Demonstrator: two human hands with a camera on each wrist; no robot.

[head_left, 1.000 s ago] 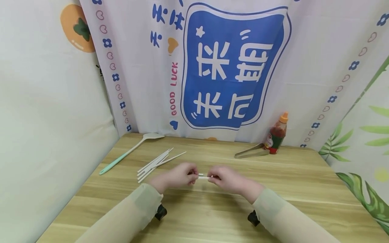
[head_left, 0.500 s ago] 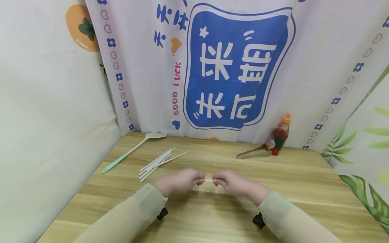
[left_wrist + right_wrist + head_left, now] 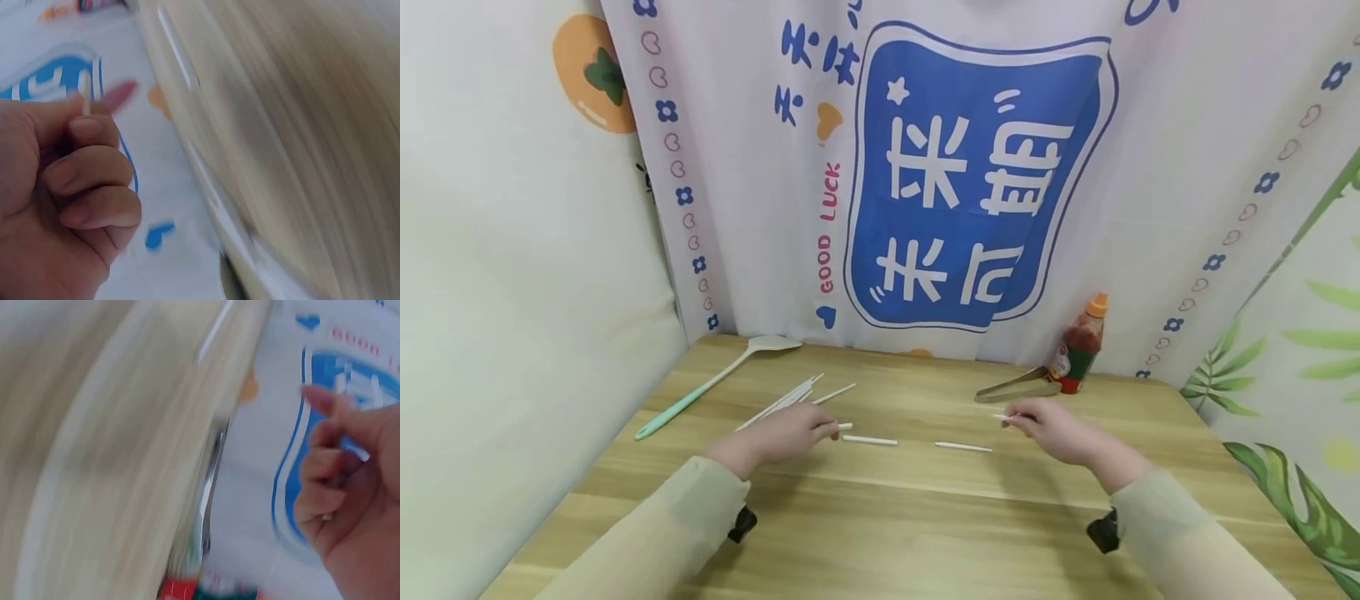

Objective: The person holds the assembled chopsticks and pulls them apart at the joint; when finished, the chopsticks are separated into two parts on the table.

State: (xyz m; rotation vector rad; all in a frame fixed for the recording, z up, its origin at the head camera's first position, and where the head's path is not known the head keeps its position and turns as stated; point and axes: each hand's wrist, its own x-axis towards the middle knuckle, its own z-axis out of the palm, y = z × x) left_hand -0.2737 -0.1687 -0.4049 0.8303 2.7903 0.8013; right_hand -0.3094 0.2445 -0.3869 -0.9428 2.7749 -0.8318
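Farther apart than a moment ago above the desk [image 3: 895, 533], the left hand [image 3: 782, 437] and right hand [image 3: 1056, 427] flank two loose white pieces [image 3: 870, 440], which might roll if brushed; each hand's fingers pinch a slim white stub [image 3: 846, 426], liable to slip if loosely held.

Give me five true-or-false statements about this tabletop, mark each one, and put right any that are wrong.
1. In the head view, two short white sticks lie on the wooden table between the left hand and the right hand. True.
2. The right hand is holding nothing. False: it holds a small white piece.
3. The left hand pinches a short white stub. True.
4. The metal tongs lie next to the sauce bottle. True.
5. The bottle has a green cap. False: it has an orange cap.
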